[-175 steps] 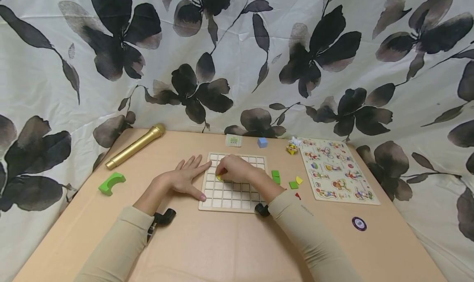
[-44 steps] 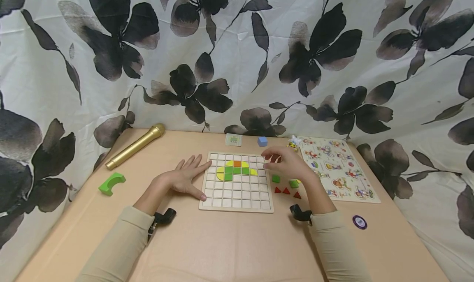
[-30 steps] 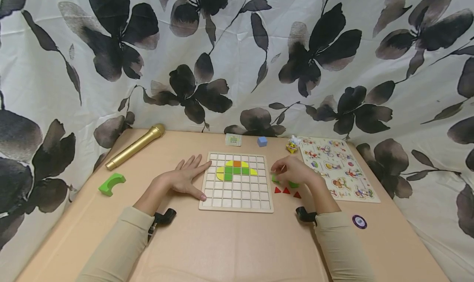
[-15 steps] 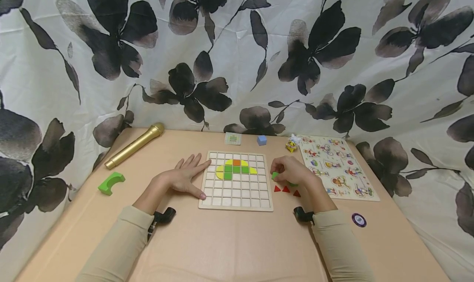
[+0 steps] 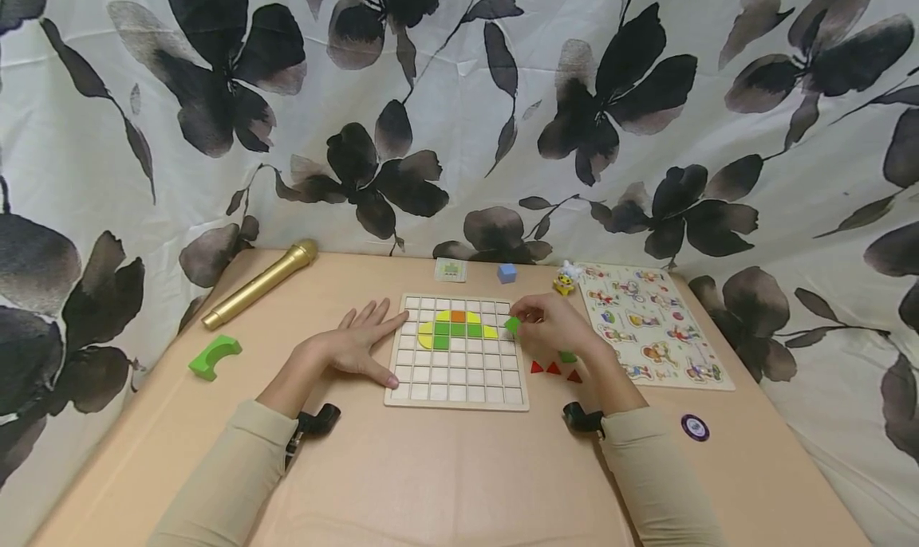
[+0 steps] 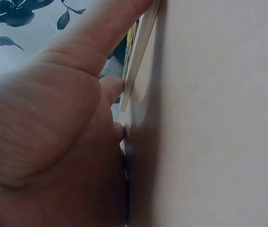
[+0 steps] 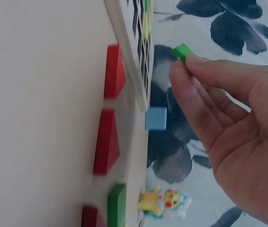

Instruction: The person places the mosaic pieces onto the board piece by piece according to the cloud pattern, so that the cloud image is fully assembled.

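A white gridded board (image 5: 459,391) lies mid-table. Yellow pieces (image 5: 426,340), green squares (image 5: 441,343) and an orange square (image 5: 458,316) form a rounded patch on its upper half. At the board's left edge, my left hand (image 5: 352,348) rests with fingers spread, the thumb and fingertips at the rim. My right hand (image 5: 553,324) pinches a green square tile (image 7: 183,51) between thumb and fingertips, raised by the board's right edge. Below that hand, three red triangles (image 5: 553,368) lie in a row, with another green tile (image 5: 567,357) partly hidden by the hand.
At the left lie a gold microphone (image 5: 262,284) and a green arch block (image 5: 215,358). Behind the board are a small card (image 5: 451,269) and a blue cube (image 5: 506,273). A figurine (image 5: 564,282), a picture board (image 5: 646,324) and a round purple chip (image 5: 695,427) occupy the right.
My right hand left the board, where coloured pieces now show, and went down to the green tiles at the right. It has lifted one and moved left. My left hand stays put.
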A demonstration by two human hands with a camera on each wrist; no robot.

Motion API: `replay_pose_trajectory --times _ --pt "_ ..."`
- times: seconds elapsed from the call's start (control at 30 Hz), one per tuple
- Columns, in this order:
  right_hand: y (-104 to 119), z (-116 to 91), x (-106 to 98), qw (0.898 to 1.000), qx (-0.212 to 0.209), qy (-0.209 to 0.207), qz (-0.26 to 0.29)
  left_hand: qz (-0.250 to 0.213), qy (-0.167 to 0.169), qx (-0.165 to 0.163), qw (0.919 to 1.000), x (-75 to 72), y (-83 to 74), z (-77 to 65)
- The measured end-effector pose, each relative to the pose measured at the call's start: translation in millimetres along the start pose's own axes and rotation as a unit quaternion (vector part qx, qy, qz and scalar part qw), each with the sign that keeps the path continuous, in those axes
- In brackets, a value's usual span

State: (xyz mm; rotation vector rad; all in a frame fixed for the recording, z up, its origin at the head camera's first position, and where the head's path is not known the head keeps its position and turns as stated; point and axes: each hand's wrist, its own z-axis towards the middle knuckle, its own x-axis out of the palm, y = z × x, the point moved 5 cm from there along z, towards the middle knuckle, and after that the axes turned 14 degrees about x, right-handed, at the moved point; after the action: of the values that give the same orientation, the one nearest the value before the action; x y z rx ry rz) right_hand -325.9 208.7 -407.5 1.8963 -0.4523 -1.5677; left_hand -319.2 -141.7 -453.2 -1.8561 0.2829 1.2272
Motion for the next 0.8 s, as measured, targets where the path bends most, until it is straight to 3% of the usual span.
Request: replay_pose_trajectory --times 0.23,0.37,0.8 --pt "25.9 1.5 18.5 1.0 0.008 0.008 0.016 -0.003 0.0 0.001 1.0 -0.5 -0.7 -0.6" --pt "43.0 8.0 34.2 0.999 0.004 0.037 0.015 0.0 0.002 0.0 1.0 -0.1 -0.6 -0.7" --pt "66.4 32.7 64.7 0.991 -0.042 0.114 -0.052 0.003 0.001 0.0 1.0 -1.0 -0.2 -1.4"
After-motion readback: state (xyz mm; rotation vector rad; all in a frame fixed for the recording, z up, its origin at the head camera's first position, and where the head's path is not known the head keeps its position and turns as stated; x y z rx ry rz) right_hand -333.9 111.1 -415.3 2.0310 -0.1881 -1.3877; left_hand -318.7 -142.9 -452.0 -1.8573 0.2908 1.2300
